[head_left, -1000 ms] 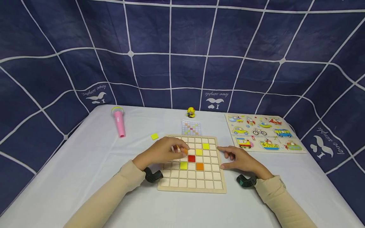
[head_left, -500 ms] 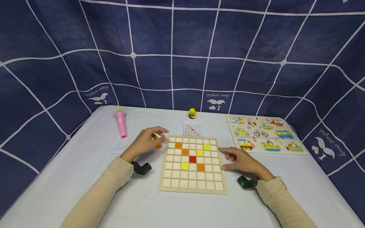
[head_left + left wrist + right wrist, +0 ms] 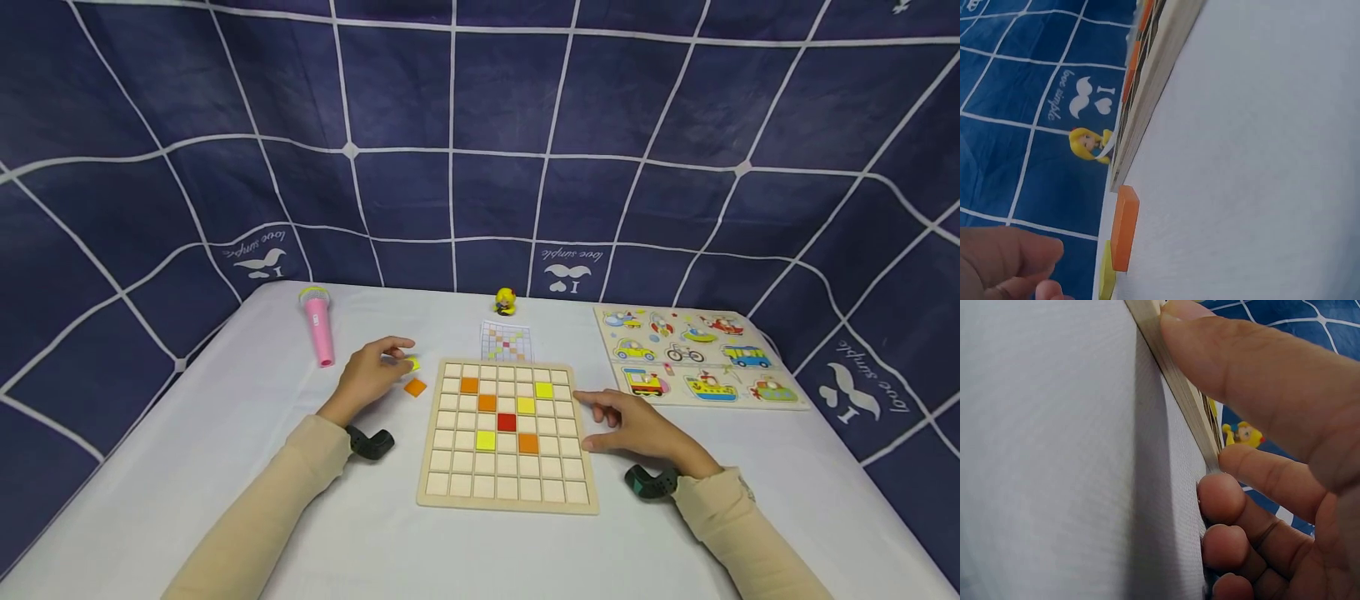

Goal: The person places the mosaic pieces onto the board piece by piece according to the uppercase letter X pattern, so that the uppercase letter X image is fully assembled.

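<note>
My left hand hovers left of the wooden grid board, its fingers loosely bent and holding nothing. Beside its fingertips a yellow tile lies on the cloth, partly hidden by the hand in the head view. Just nearer lies an orange tile, which in the left wrist view stands apart from the fingers. Diagonals of orange and yellow tiles cross at a red tile on the board. My right hand rests at the board's right side, thumb and index finger touching its edge.
Behind the board lies a printed pattern card, with a small yellow-haired figurine beyond it. A pink toy microphone is at the left. A vehicle puzzle board lies at the back right, before a blue checked cloth.
My left hand has moved from over the board to its left, uncovering the orange tiles at upper left. The loose orange tile now shows fully. My right hand has stayed at the board's edge.
</note>
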`<action>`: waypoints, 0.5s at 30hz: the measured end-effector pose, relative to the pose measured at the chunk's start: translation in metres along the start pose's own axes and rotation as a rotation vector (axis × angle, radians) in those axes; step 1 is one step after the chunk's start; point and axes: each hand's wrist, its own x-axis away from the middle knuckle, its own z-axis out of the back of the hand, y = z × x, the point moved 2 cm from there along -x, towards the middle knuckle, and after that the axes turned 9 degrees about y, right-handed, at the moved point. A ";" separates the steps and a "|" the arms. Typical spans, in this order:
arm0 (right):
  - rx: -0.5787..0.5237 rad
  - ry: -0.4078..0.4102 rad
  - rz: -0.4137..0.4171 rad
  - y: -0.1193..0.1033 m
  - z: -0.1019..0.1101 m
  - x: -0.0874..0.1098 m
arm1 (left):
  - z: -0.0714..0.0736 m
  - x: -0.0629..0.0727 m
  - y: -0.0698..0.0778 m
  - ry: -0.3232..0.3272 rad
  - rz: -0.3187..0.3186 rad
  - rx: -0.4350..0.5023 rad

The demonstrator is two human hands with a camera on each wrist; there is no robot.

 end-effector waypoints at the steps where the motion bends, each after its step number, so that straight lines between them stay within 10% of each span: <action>1: 0.001 0.000 -0.002 0.000 0.000 0.000 | 0.000 0.000 -0.002 0.003 0.003 -0.016; 15: -0.007 -0.004 -0.003 -0.001 -0.001 0.000 | 0.001 -0.001 -0.014 -0.024 0.002 -0.130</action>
